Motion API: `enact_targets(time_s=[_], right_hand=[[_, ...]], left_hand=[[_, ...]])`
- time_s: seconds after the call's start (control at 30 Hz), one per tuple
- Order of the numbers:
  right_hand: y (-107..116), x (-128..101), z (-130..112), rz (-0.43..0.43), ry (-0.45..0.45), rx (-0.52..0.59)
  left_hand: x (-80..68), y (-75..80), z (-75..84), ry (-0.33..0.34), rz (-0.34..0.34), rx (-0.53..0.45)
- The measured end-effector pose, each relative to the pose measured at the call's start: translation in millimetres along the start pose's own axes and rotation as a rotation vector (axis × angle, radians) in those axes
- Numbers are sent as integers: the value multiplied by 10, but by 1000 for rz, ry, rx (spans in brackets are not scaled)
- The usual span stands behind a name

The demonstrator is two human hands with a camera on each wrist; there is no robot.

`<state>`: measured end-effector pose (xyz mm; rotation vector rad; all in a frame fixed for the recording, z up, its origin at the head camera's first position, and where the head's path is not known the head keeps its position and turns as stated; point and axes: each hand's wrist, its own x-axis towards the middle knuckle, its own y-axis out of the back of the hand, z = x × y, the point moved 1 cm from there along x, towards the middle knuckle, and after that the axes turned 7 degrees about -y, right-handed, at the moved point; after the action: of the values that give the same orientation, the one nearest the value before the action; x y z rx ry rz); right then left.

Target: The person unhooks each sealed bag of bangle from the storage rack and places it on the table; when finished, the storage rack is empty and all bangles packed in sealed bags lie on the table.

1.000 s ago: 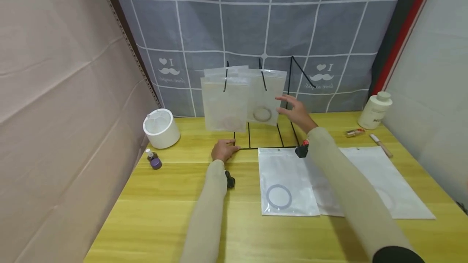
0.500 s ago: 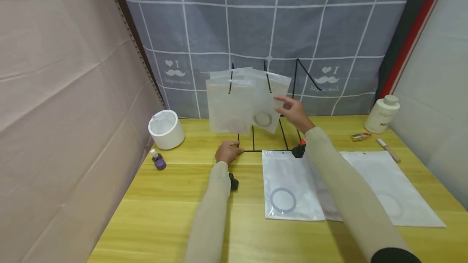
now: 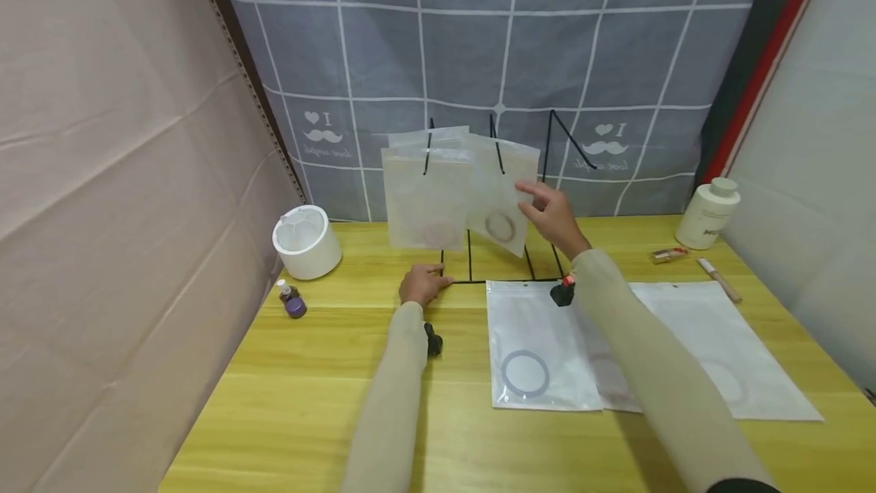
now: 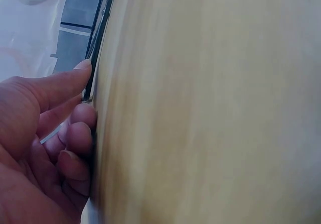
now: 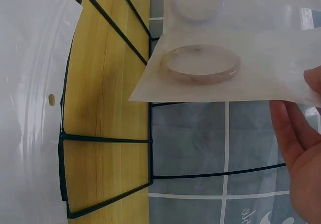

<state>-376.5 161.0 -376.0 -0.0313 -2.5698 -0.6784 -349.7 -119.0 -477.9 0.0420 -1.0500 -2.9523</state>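
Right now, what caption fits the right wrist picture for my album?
Fingers of the right hand hold a translucent plastic bag with a pale pink ring inside.

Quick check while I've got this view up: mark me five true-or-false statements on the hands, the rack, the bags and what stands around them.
1. The right hand pinches the edge of a hanging bag. True.
2. The left hand is well away from the black wire rack. False: it is at the rack's near left corner, touching the wire.
3. White bags lie flat on the table. True.
4. The white bottle stands at the left end of the table. False: it stands at the right end.
5. A ring shows through the lower part of the hanging bag. True.
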Motion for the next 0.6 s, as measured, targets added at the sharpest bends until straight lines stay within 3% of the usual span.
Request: enact_targets(time_s=[0.2, 0.43, 0.6], right_hand=[[3, -174, -32, 56, 70, -103], [50, -340, -138, 87, 222, -222], [162, -447, -203, 111, 241, -263]], left_hand=[[-24, -22, -42, 3, -10, -16], [-35, -16, -51, -9, -9, -10], [-11, -5, -14, -17, -6, -3]])
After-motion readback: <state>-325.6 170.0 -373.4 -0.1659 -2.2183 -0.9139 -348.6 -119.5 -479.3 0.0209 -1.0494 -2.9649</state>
